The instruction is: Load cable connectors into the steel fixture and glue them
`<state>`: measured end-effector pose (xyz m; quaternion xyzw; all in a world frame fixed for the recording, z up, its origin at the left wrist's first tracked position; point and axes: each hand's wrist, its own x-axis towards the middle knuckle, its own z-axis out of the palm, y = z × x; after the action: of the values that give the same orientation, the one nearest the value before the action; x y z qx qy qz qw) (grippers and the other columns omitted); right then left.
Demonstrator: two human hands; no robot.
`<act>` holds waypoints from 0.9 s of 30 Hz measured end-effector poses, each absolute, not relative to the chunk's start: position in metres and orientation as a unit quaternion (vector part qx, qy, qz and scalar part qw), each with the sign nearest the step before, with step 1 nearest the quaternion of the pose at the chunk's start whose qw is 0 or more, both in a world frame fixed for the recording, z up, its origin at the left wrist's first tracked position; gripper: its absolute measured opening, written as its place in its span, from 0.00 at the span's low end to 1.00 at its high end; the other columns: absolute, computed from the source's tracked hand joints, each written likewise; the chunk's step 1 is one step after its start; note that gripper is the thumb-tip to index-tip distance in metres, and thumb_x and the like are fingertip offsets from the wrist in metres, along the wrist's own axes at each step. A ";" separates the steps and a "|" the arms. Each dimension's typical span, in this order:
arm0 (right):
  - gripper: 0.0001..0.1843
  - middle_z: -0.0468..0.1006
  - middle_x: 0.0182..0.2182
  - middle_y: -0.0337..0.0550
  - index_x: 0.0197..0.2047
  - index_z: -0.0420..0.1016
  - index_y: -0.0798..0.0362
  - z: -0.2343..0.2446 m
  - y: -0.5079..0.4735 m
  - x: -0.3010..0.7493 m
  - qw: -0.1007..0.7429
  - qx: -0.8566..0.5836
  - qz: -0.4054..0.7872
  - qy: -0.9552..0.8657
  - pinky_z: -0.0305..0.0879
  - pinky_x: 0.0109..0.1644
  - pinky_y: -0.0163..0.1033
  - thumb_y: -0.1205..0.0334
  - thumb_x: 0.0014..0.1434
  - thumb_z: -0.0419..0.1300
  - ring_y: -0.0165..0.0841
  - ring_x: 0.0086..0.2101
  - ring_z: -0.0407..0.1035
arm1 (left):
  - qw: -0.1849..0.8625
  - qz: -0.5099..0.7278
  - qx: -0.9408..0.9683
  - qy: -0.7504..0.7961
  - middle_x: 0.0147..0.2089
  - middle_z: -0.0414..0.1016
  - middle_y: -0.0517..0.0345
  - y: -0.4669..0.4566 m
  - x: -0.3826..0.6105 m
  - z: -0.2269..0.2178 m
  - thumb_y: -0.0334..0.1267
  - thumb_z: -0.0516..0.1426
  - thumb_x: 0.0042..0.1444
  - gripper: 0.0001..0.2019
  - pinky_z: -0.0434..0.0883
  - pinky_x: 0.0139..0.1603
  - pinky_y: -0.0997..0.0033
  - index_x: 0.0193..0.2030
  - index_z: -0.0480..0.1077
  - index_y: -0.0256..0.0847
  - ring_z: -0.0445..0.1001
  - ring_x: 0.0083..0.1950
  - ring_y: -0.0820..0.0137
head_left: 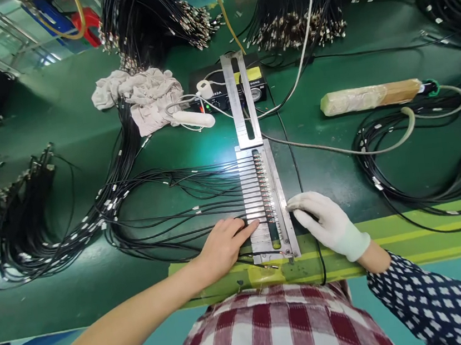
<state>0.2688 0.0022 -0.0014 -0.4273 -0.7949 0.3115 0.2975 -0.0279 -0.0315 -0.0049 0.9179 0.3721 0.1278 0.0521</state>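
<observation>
A metal slotted fixture [277, 189] lies on the green bench with several black cables [199, 190] laid across its slots, their metal ends lined up in its channel. My bare left hand [225, 245] rests on the fixture's near left part, index finger stretched out and pressing a cable into a slot. My right hand [329, 224], in a white glove, sits at the fixture's right edge with fingers curled, the fingertips touching the rail near the cable ends. A hinged metal lid [241, 101] stands open behind the fixture.
Bundles of black cables [31, 230] with metal terminals lie left, back and right. A crumpled white cloth [143, 96], a small black control box [255, 85], a tape-wrapped tool [372, 97] with hose, and a yellow-green strip [411, 242] along the bench front.
</observation>
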 end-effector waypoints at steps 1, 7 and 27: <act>0.09 0.80 0.43 0.45 0.44 0.75 0.48 -0.001 0.004 0.268 0.295 -0.431 0.315 -0.793 0.71 0.51 0.47 0.60 0.69 0.53 0.40 0.45 0.74 | 0.059 0.123 0.918 0.373 0.40 0.72 0.51 -0.031 -0.028 -0.005 0.21 0.44 0.64 0.23 0.62 0.37 0.68 0.61 0.67 0.36 0.65 0.37 0.67; 0.09 0.80 0.44 0.44 0.45 0.75 0.48 -0.004 0.004 0.266 0.295 -0.428 0.300 -0.800 0.70 0.53 0.48 0.61 0.69 0.53 0.39 0.46 0.74 | 0.093 0.098 0.907 0.399 0.43 0.74 0.51 -0.036 -0.031 0.009 0.25 0.44 0.67 0.22 0.61 0.39 0.64 0.64 0.63 0.38 0.67 0.41 0.65; 0.10 0.80 0.44 0.44 0.44 0.75 0.47 -0.007 0.003 0.267 0.294 -0.431 0.300 -0.798 0.71 0.53 0.48 0.60 0.69 0.53 0.39 0.46 0.74 | 0.299 0.184 0.835 0.423 0.32 0.74 0.58 -0.068 -0.052 0.019 0.33 0.53 0.68 0.07 0.65 0.39 0.70 0.38 0.70 0.40 0.70 0.34 0.71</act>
<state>0.2667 0.0029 -0.0067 -0.4313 -0.7984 0.3001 0.2941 -0.0518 -0.0676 0.0195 0.8354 0.4230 0.1841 0.2990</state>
